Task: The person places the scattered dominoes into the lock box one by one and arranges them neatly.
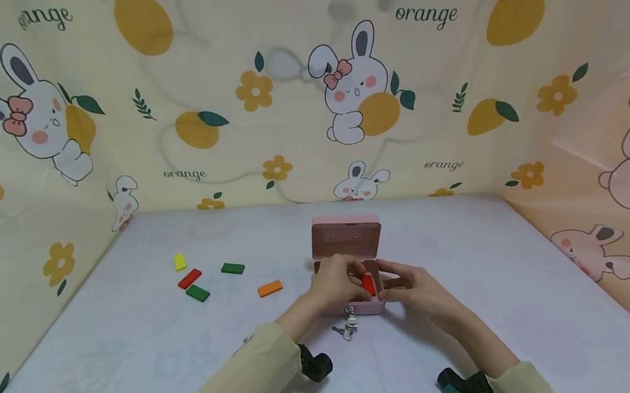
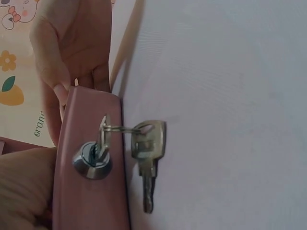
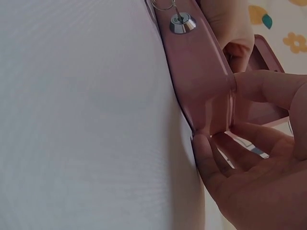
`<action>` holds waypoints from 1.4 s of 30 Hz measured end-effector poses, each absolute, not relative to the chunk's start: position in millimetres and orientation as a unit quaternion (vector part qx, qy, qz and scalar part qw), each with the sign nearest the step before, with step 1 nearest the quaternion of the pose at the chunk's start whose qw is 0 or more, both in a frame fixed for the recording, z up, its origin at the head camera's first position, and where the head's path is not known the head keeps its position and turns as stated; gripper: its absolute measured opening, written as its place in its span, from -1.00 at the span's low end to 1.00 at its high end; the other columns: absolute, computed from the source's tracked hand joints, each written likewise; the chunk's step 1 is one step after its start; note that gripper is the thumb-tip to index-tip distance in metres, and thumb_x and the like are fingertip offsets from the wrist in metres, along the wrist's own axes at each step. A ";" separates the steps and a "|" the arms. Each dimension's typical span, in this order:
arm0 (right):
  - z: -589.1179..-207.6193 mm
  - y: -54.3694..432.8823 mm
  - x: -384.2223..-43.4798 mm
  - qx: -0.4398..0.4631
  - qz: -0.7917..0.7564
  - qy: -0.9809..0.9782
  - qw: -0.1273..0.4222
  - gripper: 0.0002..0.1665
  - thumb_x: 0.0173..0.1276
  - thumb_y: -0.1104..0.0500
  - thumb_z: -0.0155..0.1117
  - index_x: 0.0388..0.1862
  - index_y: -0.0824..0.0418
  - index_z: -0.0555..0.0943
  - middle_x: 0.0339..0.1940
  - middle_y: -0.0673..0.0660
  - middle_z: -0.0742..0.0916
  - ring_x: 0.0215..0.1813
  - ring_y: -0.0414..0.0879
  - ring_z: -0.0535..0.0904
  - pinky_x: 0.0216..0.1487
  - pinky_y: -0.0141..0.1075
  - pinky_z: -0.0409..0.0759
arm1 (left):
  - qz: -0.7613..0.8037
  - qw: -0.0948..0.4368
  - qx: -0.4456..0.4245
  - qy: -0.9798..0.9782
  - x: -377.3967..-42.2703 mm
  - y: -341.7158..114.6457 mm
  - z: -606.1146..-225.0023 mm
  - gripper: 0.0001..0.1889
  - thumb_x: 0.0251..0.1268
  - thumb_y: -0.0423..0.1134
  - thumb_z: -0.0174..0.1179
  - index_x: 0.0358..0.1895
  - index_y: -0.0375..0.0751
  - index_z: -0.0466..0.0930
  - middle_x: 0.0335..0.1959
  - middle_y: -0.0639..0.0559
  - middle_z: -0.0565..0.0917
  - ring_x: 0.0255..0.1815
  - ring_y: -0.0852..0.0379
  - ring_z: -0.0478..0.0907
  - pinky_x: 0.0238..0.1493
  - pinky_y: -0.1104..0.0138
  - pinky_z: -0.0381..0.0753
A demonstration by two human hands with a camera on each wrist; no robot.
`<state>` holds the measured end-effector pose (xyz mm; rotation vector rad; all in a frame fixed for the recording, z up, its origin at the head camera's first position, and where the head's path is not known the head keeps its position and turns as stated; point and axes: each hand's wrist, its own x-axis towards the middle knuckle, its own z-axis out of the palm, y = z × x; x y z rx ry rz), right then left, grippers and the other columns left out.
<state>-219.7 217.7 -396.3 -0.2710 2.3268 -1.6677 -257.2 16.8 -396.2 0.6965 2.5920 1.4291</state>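
A small pink lockable box (image 1: 368, 308) stands on the table with its lid raised. My left hand (image 1: 337, 282) reaches down into it and pinches a red block (image 1: 368, 284) near the right inner wall. My right hand (image 1: 416, 285) holds the box by its right end. In the right wrist view, its thumb (image 3: 264, 87) lies at the upper rim while the other fingers touch the end wall lower down. A key sits in the front lock (image 2: 92, 160), and a second key (image 2: 148, 148) hangs from its ring. Most of the box's inside is hidden by my left hand.
Left of the box lie an orange block (image 1: 269, 288), two green blocks (image 1: 233, 268), another red block (image 1: 190, 278) and a yellow block (image 1: 180, 262). A printed cloth (image 1: 295, 115) with rabbits and oranges hangs behind and along both sides of the table.
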 end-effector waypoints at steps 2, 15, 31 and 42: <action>-396.5 217.7 -219.4 -0.093 -0.577 0.800 0.134 -0.24 0.34 0.25 0.33 0.49 0.03 0.34 0.39 0.14 0.48 0.31 0.15 0.44 0.36 0.35 -0.06 | 0.472 0.050 0.229 0.850 -257.2 17.1 -396.2 -0.60 -0.08 -0.42 0.55 -0.10 -0.35 0.65 -0.22 -0.06 0.70 -0.38 0.29 0.62 -0.27 0.45 0.63; -399.7 216.3 -223.0 -0.088 -0.576 0.803 0.127 -0.28 0.36 0.29 0.28 0.49 0.05 0.34 0.41 0.10 0.46 0.28 0.14 0.47 0.35 0.36 0.00 | 0.486 0.071 0.224 0.842 -257.8 20.1 -398.6 -0.61 -0.02 -0.47 0.50 -0.05 -0.35 0.64 -0.18 -0.07 0.69 -0.32 0.23 0.63 -0.24 0.44 0.63; -399.3 215.1 -221.7 -0.088 -0.577 0.803 0.124 -0.27 0.36 0.29 0.28 0.49 0.09 0.33 0.42 0.12 0.44 0.27 0.15 0.47 0.33 0.33 0.12 | 0.501 0.073 0.219 0.834 -257.7 20.9 -399.7 -0.61 0.01 -0.47 0.48 -0.04 -0.34 0.63 -0.14 -0.08 0.67 -0.30 0.21 0.64 -0.22 0.42 0.64; -398.6 217.1 -220.9 -0.104 -0.586 0.794 0.127 -0.27 0.36 0.30 0.26 0.49 0.13 0.32 0.42 0.14 0.44 0.27 0.15 0.47 0.34 0.31 0.09 | 0.513 0.063 0.220 0.827 -256.9 20.1 -399.9 -0.59 -0.03 -0.49 0.50 -0.04 -0.37 0.61 -0.14 -0.11 0.68 -0.28 0.15 0.67 -0.24 0.41 0.65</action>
